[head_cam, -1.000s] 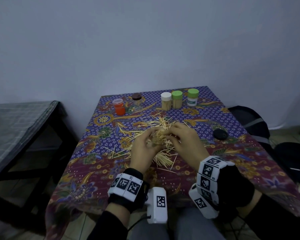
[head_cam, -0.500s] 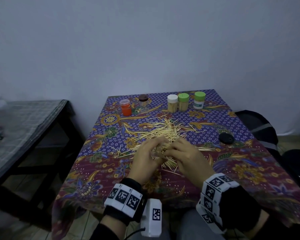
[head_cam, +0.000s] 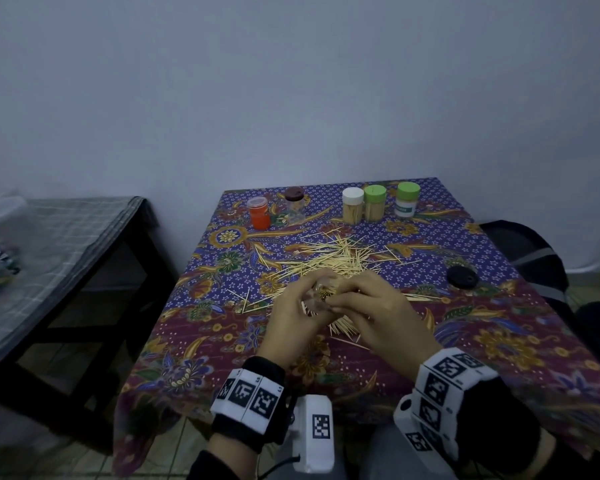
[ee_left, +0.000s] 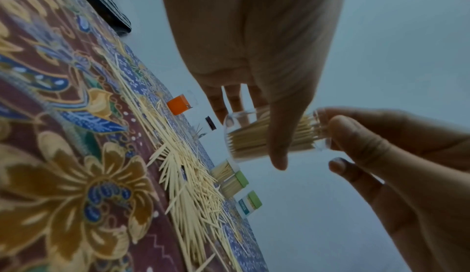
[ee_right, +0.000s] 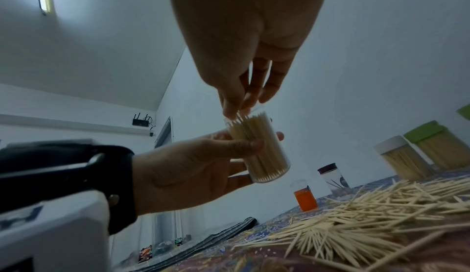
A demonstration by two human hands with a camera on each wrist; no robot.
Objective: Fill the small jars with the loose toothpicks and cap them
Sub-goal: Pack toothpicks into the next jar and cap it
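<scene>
Left hand gripping clear jar upright, mouth just under right hand pinching toothpicks downward, 2 hands touching.

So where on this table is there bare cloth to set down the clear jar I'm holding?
Bare cloth lies on the near right, between the black round lid and the table's front edge, and on the near left corner. The centre is crowded with loose toothpicks.
</scene>
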